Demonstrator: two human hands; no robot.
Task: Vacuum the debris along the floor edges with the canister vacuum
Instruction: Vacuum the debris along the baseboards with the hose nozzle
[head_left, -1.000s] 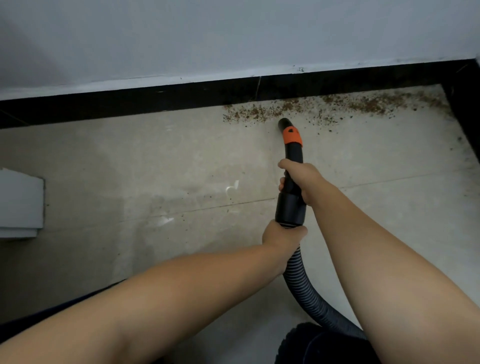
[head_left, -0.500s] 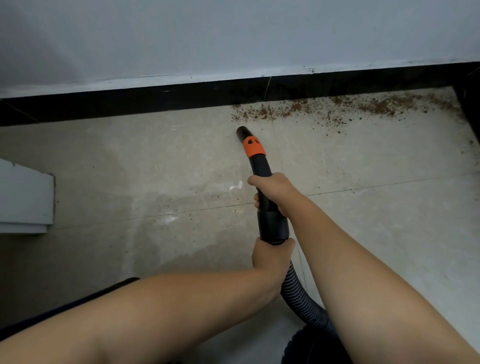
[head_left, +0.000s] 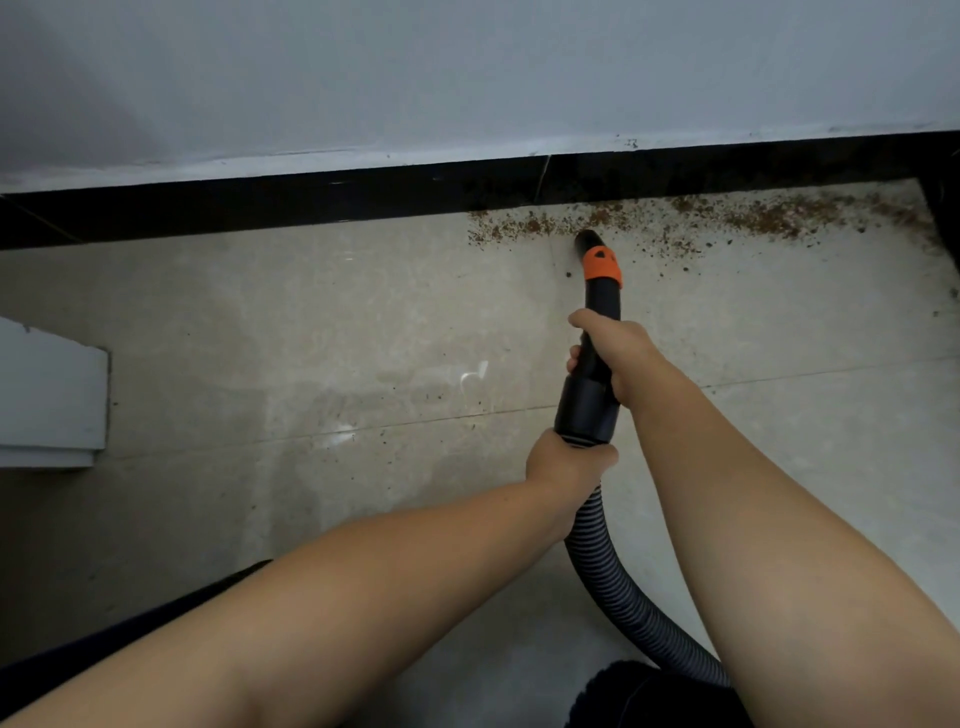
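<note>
A black vacuum nozzle (head_left: 597, 306) with an orange collar (head_left: 601, 265) points at the floor edge, its tip touching a strip of brown debris (head_left: 727, 215) that runs along the black skirting (head_left: 260, 202). My right hand (head_left: 615, 348) grips the nozzle tube in its middle. My left hand (head_left: 566, 465) grips the end of the ribbed grey hose (head_left: 623, 608) just below the black cuff. The hose curves down to a dark canister body (head_left: 654, 696), mostly hidden at the bottom edge.
A white wall (head_left: 467, 78) rises above the skirting. A white block (head_left: 49, 400) sits on the beige tile floor (head_left: 311, 338) at the left. A second black skirting (head_left: 943, 208) closes the corner at the right. Scattered specks lie near the tile joint.
The nozzle swung from the left, away from the debris, back to the right and forward, so its tip now touches the debris strip. Both hands kept their grip.
</note>
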